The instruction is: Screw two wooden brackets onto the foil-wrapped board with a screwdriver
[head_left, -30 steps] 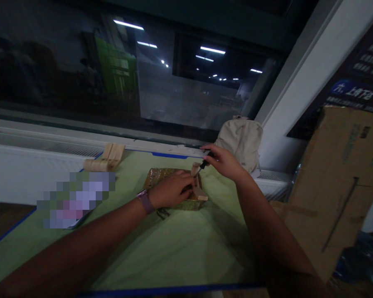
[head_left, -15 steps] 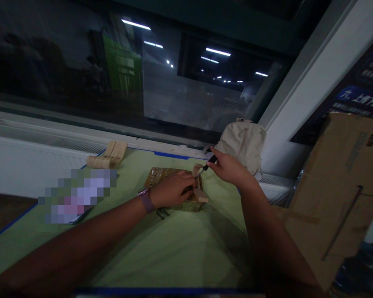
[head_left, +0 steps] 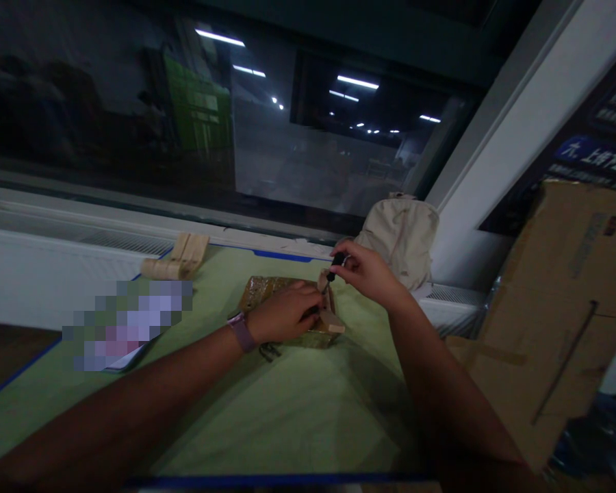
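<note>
A screwdriver with a black handle (head_left: 337,261) is gripped in my right hand (head_left: 363,268), its shaft slanting down to a light wooden piece (head_left: 332,320). My left hand (head_left: 290,309), with a banded watch on the wrist, is closed over that piece and holds it down; my fingers hide part of it. Under the wood lies a block wrapped in shiny brown tape (head_left: 257,287). A small dark metal object (head_left: 270,352) rests by the block's near edge, too dim to name.
A light wooden assembly (head_left: 185,253) stands at the table's far left, behind a pixelated flat item (head_left: 128,329). Beyond the green tabletop (head_left: 267,424), a beige backpack (head_left: 400,233) leans by the window. A large cardboard box (head_left: 559,308) stands to the right.
My right hand has shifted slightly left, and the screwdriver now stands more upright over the wood. My left hand stays in place on the wooden piece.
</note>
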A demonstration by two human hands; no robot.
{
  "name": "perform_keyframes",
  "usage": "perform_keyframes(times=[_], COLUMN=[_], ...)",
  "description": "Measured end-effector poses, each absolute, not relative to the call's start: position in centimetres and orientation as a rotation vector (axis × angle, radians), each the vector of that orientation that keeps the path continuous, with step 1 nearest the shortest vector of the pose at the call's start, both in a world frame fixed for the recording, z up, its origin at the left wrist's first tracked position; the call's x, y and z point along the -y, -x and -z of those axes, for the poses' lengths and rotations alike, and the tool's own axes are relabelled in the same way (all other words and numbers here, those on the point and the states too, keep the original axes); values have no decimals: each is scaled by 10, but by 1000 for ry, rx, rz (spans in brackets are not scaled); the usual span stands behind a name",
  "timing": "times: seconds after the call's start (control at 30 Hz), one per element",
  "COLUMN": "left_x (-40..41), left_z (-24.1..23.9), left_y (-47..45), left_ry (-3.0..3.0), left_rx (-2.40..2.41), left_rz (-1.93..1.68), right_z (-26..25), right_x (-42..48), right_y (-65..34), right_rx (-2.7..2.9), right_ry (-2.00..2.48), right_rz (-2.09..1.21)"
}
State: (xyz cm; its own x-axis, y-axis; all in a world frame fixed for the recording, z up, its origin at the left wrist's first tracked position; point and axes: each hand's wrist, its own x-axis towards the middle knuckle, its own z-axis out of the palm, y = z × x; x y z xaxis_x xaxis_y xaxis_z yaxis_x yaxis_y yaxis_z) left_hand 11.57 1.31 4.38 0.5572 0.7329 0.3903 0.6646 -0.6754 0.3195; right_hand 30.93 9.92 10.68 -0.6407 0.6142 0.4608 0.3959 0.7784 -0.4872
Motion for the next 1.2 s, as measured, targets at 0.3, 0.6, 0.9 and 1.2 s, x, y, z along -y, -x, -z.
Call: perform_keyframes(times=[0.3, 0.6, 0.9, 1.2], left_x=[-13, -11, -13, -12], left_z=[-45, -46, -45, -46], left_y=[-116, -117, -117, -116], left_ry=[-2658, -2620, -2647, -2654], left_rx=[-1179, -1213, -1218, -1220], left_rz=[-755, -750, -733, -724], right_z=[-104, -120, -117, -97], right_x=[-97, -95, -97, -95], right_y=[-298, -321, -316, -293], right_rx=[2243, 2460, 2435, 2248], right_ry=[1221, 1511, 958, 1004], right_rz=[23, 190, -308, -103])
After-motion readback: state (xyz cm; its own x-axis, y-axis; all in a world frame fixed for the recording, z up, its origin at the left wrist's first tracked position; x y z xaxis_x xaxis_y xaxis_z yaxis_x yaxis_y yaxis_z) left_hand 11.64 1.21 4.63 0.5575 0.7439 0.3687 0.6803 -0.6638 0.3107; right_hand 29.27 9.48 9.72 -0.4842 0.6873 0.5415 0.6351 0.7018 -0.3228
